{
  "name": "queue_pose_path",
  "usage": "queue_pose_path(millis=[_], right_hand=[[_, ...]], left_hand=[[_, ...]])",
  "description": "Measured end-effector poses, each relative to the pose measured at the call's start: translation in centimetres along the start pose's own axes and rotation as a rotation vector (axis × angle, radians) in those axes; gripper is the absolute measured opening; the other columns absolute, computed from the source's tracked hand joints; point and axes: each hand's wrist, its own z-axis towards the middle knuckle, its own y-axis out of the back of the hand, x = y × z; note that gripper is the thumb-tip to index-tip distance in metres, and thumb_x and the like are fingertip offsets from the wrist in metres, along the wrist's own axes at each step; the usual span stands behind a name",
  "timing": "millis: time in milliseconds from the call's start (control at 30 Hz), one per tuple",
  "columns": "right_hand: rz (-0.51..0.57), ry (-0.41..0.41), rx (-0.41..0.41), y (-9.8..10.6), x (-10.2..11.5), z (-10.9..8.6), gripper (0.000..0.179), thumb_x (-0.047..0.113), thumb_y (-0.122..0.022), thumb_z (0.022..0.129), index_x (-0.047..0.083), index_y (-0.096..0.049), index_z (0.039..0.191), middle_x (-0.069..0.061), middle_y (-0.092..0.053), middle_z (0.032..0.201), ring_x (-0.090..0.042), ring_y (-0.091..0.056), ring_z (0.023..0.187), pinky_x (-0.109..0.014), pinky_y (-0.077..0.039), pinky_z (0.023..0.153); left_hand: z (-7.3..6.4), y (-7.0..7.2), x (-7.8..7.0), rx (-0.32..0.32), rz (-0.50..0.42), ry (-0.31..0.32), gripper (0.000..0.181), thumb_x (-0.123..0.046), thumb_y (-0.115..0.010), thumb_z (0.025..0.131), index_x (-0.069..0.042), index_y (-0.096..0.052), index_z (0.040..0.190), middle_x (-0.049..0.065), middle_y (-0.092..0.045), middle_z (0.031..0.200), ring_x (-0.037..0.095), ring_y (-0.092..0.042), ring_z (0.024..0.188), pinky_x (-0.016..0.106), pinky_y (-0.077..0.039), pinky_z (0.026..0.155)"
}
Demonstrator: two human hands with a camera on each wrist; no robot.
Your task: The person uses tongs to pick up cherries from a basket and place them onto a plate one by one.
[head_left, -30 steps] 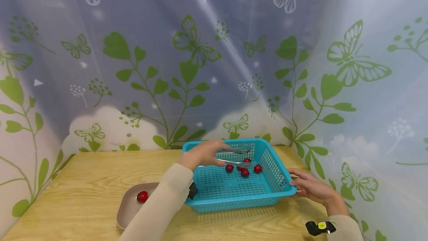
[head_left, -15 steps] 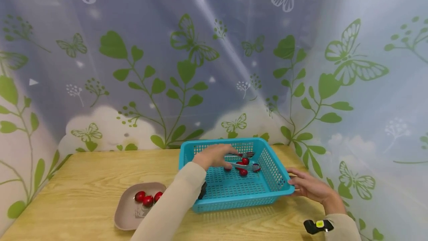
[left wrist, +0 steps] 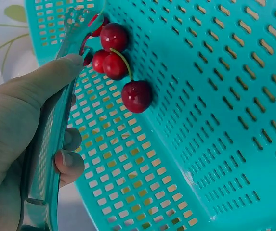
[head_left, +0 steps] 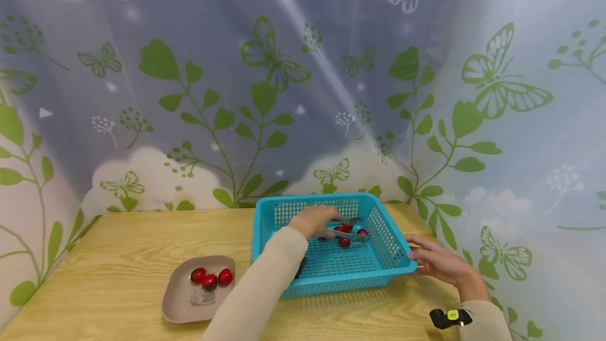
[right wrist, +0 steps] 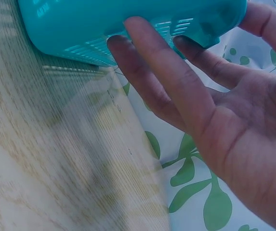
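My left hand [head_left: 312, 221] holds metal tongs [left wrist: 56, 125] along their length, thumb on one arm and fingers curled round the other. It reaches into the blue perforated basket [head_left: 331, 281]. The tongs' tips [head_left: 357, 237] are low among several red cherries [left wrist: 137, 96], some with stems; in the left wrist view one tip overlaps the cherries at the top. My right hand [head_left: 440, 264] grips the basket's right rim, its fingers [right wrist: 171, 77] under and against the outer wall. On the left, a pinkish-brown plate [head_left: 176, 299] bears three cherries [head_left: 210, 281].
A wooden table [head_left: 118, 267] carries the plate and basket. Behind and to the right hangs a curtain [head_left: 293, 136] printed with butterflies and leaves, close to the table's back edge. My left sleeve [head_left: 260, 293] passes over the front left of the basket.
My left hand has moved right and lower in the basket, bringing the tongs' tips to the cherries. The plate's cherries have come out from behind my sleeve. My right hand stays on the rim.
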Motion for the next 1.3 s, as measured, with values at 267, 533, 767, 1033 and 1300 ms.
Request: queue_pose_path(millis=[267, 533, 767, 1033, 1300], right_hand=[[-0.001, 0.003, 0.007, -0.2, 0.1, 0.0, 0.040, 0.005, -0.036, 0.110, 0.027, -0.049, 0.141, 0.002, -0.070, 0.129, -0.014, -0.072, 0.113, -0.040, -0.059, 0.098], [0.003, -0.014, 0.000, -0.1, 0.0, 0.0, 0.040, 0.007, -0.036, 0.111, 0.029, -0.049, 0.141, 0.003, -0.070, 0.130, -0.014, -0.072, 0.114, -0.040, -0.059, 0.099], [-0.003, -0.011, 0.002, 0.1, 0.0, -0.2, 0.041, 0.007, -0.034, 0.111, 0.031, -0.049, 0.140, 0.004, -0.069, 0.131, -0.013, -0.071, 0.115, -0.039, -0.059, 0.099], [-0.003, -0.027, -0.004, -0.2, 0.1, -0.1, 0.040, 0.009, -0.035, 0.111, 0.032, -0.049, 0.142, 0.004, -0.069, 0.131, -0.013, -0.071, 0.116, -0.039, -0.058, 0.100], [-0.019, -0.035, -0.028, -0.2, 0.3, -0.3, 0.038, 0.010, -0.037, 0.111, 0.030, -0.047, 0.142, 0.004, -0.070, 0.129, -0.013, -0.072, 0.114, -0.040, -0.058, 0.099]], left_hand=[[0.5, -0.6, -0.3, 0.034, 0.045, 0.032, 0.051, -0.024, -0.072, 0.098, -0.028, -0.059, 0.148, -0.008, -0.059, 0.150, 0.017, -0.057, 0.138, 0.037, -0.051, 0.110], [0.1, -0.4, 0.4, 0.027, 0.010, 0.008, 0.048, -0.019, -0.068, 0.102, -0.030, -0.059, 0.147, -0.010, -0.057, 0.152, 0.017, -0.053, 0.142, 0.039, -0.050, 0.112], [-0.2, -0.3, 0.9, 0.030, 0.010, -0.009, 0.054, -0.025, -0.072, 0.099, -0.027, -0.056, 0.150, -0.008, -0.056, 0.153, 0.017, -0.054, 0.141, 0.037, -0.051, 0.110], [0.1, -0.8, 0.2, 0.049, -0.026, -0.007, 0.051, -0.025, -0.071, 0.100, -0.025, -0.058, 0.149, -0.006, -0.058, 0.152, 0.018, -0.055, 0.140, 0.037, -0.051, 0.109], [0.3, -0.5, 0.1, 0.044, -0.019, -0.015, 0.050, -0.024, -0.069, 0.101, -0.029, -0.057, 0.148, -0.009, -0.057, 0.152, 0.017, -0.053, 0.142, 0.039, -0.049, 0.112]])
